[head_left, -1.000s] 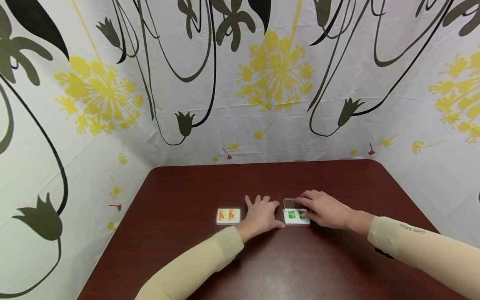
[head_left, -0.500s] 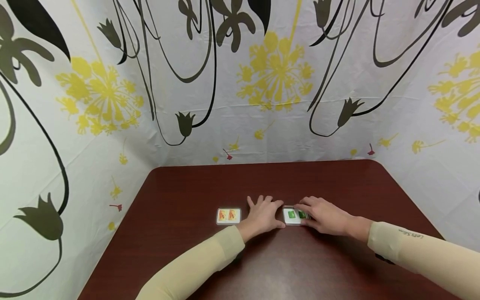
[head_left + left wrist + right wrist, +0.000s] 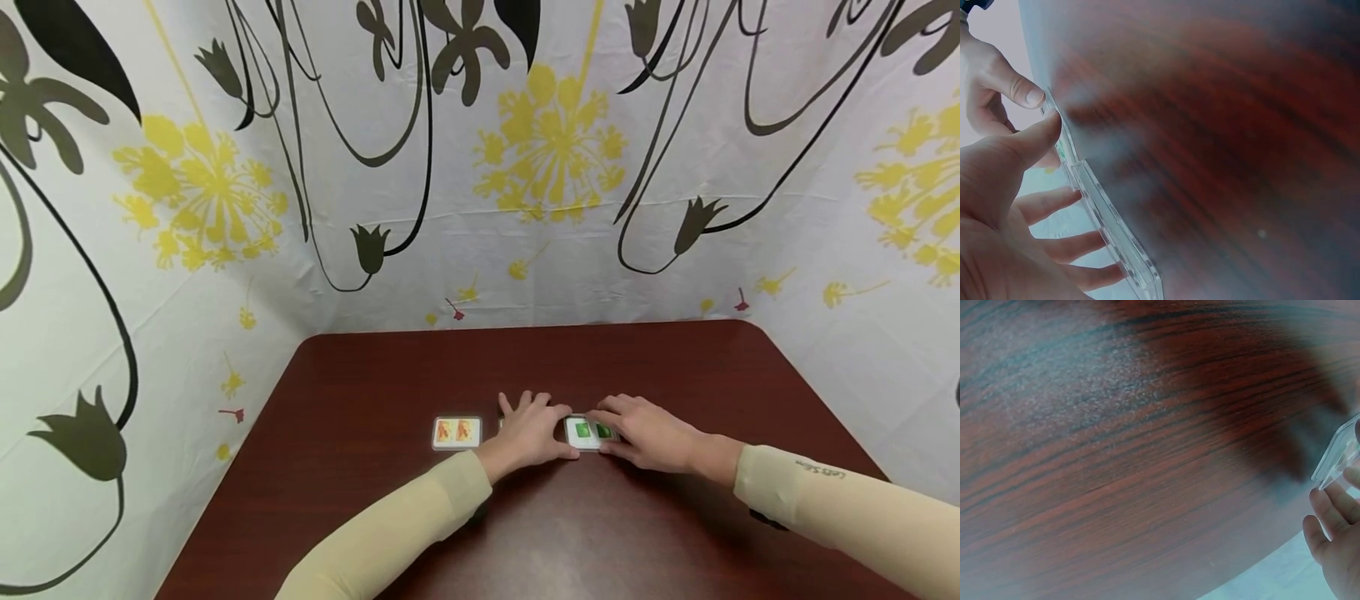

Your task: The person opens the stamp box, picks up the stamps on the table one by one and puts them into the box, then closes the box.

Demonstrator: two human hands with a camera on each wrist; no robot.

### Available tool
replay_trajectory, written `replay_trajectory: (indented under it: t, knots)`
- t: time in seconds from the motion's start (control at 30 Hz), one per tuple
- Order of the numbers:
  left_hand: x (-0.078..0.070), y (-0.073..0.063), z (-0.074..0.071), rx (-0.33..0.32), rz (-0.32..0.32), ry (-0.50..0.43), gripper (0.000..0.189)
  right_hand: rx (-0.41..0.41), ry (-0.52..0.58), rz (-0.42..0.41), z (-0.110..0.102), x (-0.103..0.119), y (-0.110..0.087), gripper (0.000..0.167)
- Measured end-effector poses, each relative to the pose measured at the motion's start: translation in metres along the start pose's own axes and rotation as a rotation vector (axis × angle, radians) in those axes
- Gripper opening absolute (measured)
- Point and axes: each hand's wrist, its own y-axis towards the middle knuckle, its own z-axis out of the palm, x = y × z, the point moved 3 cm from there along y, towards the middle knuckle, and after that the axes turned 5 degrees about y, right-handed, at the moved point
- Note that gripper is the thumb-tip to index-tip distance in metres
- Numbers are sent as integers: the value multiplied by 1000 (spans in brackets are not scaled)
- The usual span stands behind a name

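Note:
A small clear plastic case [image 3: 582,431] with two green pictures on white lies flat on the table, its lid down. My right hand [image 3: 648,432] holds its right end, thumb at the near edge and fingers over the far edge, covering part of one picture. At the left end, the thumb and index finger of my left hand [image 3: 528,433] span the same case from near edge to far edge. Beneath the left palm lies another clear case [image 3: 1116,228], mostly hidden in the head view; the remaining left fingers reach over it. In the right wrist view a clear case corner [image 3: 1335,453] shows beside the fingers.
Left of the left hand, a matching case [image 3: 457,432] with two orange pictures lies flat in the same row. The dark red wooden table [image 3: 360,500] has rounded far corners. A white flower-patterned cloth [image 3: 540,275] hangs behind and at both sides.
The clear lid, standing raised behind the green case one second ago, has come down under my right hand. My left hand has shifted slightly right, its thumb and index finger now at the case.

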Motion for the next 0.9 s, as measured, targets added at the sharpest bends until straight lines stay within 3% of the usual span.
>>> replay_trajectory:
  t: [0.4,0.9]
  knots:
    - [-1,2,0,-7,16,-5,62,11,-24,-13,0,1,-1,50]
    - [-4,1,-1,15,19,-1,57,17,40,-5,0,3,-2,48]
